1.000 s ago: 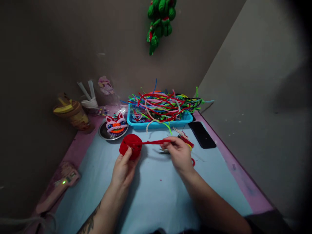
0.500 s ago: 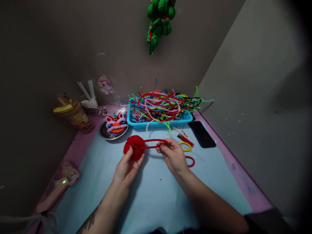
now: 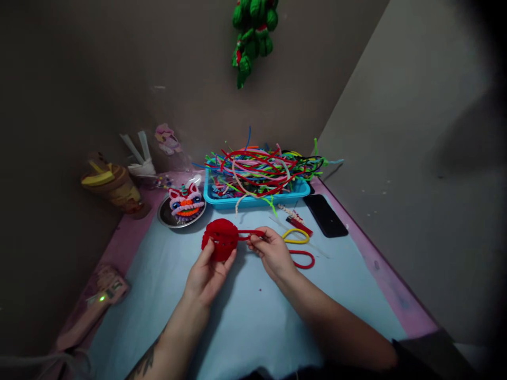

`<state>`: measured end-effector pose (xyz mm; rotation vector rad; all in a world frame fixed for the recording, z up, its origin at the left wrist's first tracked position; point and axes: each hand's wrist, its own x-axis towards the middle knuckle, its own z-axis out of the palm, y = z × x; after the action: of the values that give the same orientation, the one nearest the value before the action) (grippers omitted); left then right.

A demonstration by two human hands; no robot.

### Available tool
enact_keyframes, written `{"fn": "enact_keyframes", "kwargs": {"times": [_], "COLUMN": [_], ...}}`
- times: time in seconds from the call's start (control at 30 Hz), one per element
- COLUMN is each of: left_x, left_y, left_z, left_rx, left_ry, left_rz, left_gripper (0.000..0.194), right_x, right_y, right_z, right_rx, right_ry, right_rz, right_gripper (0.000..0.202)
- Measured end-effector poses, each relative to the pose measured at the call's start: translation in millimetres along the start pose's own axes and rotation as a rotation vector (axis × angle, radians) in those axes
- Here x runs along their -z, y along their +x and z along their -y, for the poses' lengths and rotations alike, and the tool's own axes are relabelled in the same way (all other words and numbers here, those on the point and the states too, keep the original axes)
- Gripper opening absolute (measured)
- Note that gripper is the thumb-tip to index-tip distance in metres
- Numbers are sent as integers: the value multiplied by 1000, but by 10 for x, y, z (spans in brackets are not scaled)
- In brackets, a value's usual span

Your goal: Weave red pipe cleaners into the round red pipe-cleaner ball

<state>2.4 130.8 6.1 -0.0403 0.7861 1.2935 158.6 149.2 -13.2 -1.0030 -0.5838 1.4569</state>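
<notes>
Between thumb and fingers my left hand grips a round red fuzzy piece, apparently made of pipe cleaner, with small gaps in its face. A red pipe cleaner loop sticks out from its right side. My right hand pinches the far end of that loop. Both hands are raised over the blue table cover. Just beyond the right hand lie a yellow pipe cleaner loop and a red pipe cleaner loop, the latter partly hidden by the hand.
At the back stands a blue tray heaped with coloured pipe cleaners. A lion-head figure sits in a metal bowl. A black phone lies right, a drink cup left, a pink device front left. Green figures hang above.
The loop between my hands has become shorter, and my right hand is closer to the red piece. The piece is turned more toward me. The whole view has shifted slightly.
</notes>
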Motion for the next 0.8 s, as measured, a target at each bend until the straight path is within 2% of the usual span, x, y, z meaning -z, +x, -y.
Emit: {"fn": "enact_keyframes", "kwargs": {"times": [0.23, 0.5, 0.63, 0.73, 0.8], "left_x": [-49, -9, 1, -10, -23], "left_y": [-47, -40, -49, -59, -65], "left_z": [42, 112, 173, 193, 178], "left_rx": [-37, 3, 12, -3, -39], "left_ry": [32, 90, 127, 130, 134], "left_rz": [-20, 44, 65, 46, 34], "left_gripper": [20, 25, 31, 28, 26], "right_x": [-34, -83, -92, -89, -70], "right_y": [-47, -81, -85, -110, -127], "right_z": [-45, -88, -123, -111, -85], "right_rx": [-9, -6, 97, 198, 244], "right_ry": [-37, -20, -100, -233, -316], "right_rz": [-64, -59, -74, -3, 15], "right_gripper": [25, 20, 15, 10, 17]}}
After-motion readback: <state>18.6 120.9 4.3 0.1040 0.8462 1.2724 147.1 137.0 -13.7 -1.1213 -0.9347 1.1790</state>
